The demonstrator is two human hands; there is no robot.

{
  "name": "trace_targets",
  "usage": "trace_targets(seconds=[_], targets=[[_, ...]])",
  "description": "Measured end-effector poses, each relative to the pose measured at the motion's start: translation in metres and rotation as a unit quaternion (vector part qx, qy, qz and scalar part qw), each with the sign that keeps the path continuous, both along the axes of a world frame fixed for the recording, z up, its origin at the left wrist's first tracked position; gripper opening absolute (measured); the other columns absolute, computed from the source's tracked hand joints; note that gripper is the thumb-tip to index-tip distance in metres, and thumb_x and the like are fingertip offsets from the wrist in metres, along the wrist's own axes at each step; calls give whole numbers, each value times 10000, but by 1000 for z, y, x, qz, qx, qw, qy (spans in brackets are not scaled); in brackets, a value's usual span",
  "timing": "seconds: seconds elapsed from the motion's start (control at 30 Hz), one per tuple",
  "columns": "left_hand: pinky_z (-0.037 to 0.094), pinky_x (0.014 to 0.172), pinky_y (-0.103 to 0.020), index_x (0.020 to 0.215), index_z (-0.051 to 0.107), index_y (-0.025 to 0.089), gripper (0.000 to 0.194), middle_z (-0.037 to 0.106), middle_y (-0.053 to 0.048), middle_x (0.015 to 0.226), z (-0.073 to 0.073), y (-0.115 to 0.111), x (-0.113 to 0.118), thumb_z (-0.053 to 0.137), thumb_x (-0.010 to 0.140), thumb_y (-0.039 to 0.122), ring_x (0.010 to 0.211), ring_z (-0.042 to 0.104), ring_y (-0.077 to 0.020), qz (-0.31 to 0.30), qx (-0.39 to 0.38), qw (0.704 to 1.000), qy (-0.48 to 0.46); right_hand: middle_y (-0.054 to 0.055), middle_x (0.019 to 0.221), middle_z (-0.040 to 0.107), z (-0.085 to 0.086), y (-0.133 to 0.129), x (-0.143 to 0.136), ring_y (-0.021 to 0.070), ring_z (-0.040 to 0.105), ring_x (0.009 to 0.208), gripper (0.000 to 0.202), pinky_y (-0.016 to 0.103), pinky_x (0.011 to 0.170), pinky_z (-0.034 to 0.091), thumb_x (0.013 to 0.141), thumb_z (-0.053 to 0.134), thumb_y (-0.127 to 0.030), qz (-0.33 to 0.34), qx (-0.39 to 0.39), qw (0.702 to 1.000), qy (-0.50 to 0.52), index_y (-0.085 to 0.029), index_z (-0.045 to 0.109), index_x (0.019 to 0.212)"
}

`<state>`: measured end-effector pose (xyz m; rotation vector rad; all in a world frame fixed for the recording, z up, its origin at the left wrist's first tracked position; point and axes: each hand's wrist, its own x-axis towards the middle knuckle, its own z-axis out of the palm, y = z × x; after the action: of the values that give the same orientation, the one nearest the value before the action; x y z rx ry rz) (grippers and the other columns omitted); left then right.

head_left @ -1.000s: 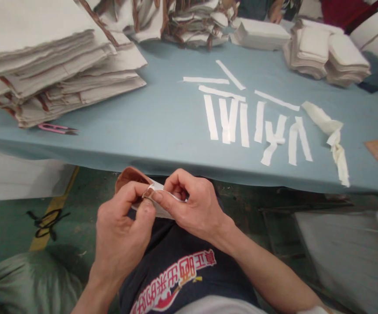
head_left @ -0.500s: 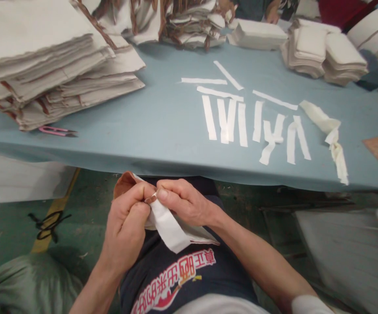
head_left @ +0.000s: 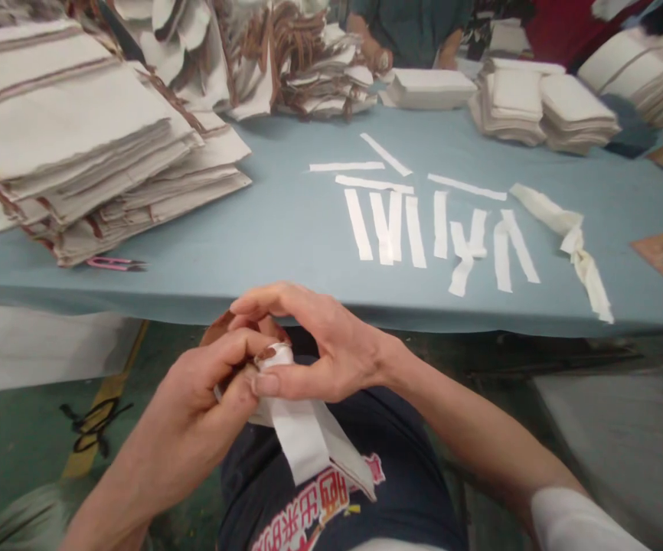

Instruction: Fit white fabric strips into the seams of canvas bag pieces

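garment [head_left: 406, 451]: dark navy | lettering [head_left: 333, 493]: red, orange, white-edged | right sleeve [head_left: 589, 520]: white

1. One head-worn view here, looking forward and down from above the lap, and there's the dark printed garment [head_left: 406, 451] at the bottom!
2. Up close, low and centre: left hand [head_left: 208, 394], right hand [head_left: 331, 344].
3. Farther out, it looks across the blue table [head_left: 274, 237] to a co-worker [head_left: 417, 34] at the top edge; floor [head_left: 27, 432] lower left.
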<state>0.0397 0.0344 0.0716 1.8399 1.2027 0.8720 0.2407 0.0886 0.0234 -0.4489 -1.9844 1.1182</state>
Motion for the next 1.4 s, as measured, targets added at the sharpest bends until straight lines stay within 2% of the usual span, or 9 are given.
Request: trace_targets(seconds=[0.13, 0.23, 0.47, 0.67, 0.87, 0.97, 1.1, 1.27, 1.4], targets=[[526, 522, -153, 802, 773, 255, 228, 792, 57, 703, 3, -6, -3, 570, 889, 200, 556, 714, -124, 5, 3, 999, 42, -42, 776, 625, 14, 8, 3, 153, 557, 757, 320, 415, 1002, 460, 986, 713, -506, 1, 85, 990, -114, -218, 607, 897], [518, 501, -146, 825, 780, 262, 219, 772, 70, 662, 0, -11, -5, 580, 887, 197, 525, 703, -121, 11, 9, 998, 58, -74, 667, 453, 19, 8, 6, 135, 429, 678, 410, 351, 818, 383, 975, 672, -494, 13, 78, 984, -161, -245, 452, 734], [464, 410, -156, 868, 730, 275, 192, 743, 91, 642, -8, -9, -3, 565, 876, 176, 424, 652, -107, 34, 109, 989, 98, -73, 650, 378, 28, 9, 9, 112, 359, 596, 384, 308, 618, 241, 983, 604, -451, 81, -67, 972, -212, -250, 400, 727], [524, 489, -161, 954, 682, 266, 170, 757, 86, 723, -16, -12, -7, 560, 907, 156, 495, 704, -105, 31, 177, 975, 133, -67, 663, 395, 30, 9, 7, 109, 388, 611, 301, 287, 604, 274, 949, 579, -370, 102, -135, 967, -190, -244, 432, 718], [631, 715, -214, 1112, 680, 274, 309, 833, 38, 907, -36, -16, -15, 538, 962, 44, 725, 815, -152, 19, 257, 955, 144, -70, 662, 418, 21, -6, -5, 102, 380, 616, 178, 266, 574, 270, 842, 586, -282, 44, -256, 957, -132, -230, 500, 695], [670, 803, -252, 1171, 655, 280, 374, 841, 2, 953, -49, -12, -20, 543, 962, -9, 810, 831, -168, -12, 305, 945, 119, -85, 633, 408, 14, -17, -12, 93, 346, 597, 197, 252, 554, 274, 803, 642, -299, 23, -360, 931, -56, -230, 508, 676], [690, 800, -296, 1204, 663, 270, 389, 862, -57, 1013, -65, -4, -27, 560, 934, 9, 847, 831, -194, -50, 344, 931, 107, -98, 600, 430, 5, -24, -17, 82, 331, 550, 261, 239, 525, 273, 769, 722, -366, 56, -475, 878, 34, -229, 514, 692], [699, 827, -313, 1242, 681, 256, 423, 879, -77, 1047, -82, 1, -27, 565, 916, 13, 890, 852, -211, -50, 356, 931, 66, -89, 575, 441, 0, -20, -18, 88, 337, 516, 194, 240, 495, 263, 749, 658, -368, 34, -505, 862, 25, -228, 538, 688], [694, 841, -304, 1245, 712, 264, 383, 886, -47, 1060, -82, -9, -29, 571, 954, 58, 902, 862, -218, -4, 305, 950, 59, -86, 611, 451, 6, -16, -12, 86, 358, 547, 164, 234, 523, 295, 773, 634, -345, 26, -436, 899, -23, -227, 543, 704]])
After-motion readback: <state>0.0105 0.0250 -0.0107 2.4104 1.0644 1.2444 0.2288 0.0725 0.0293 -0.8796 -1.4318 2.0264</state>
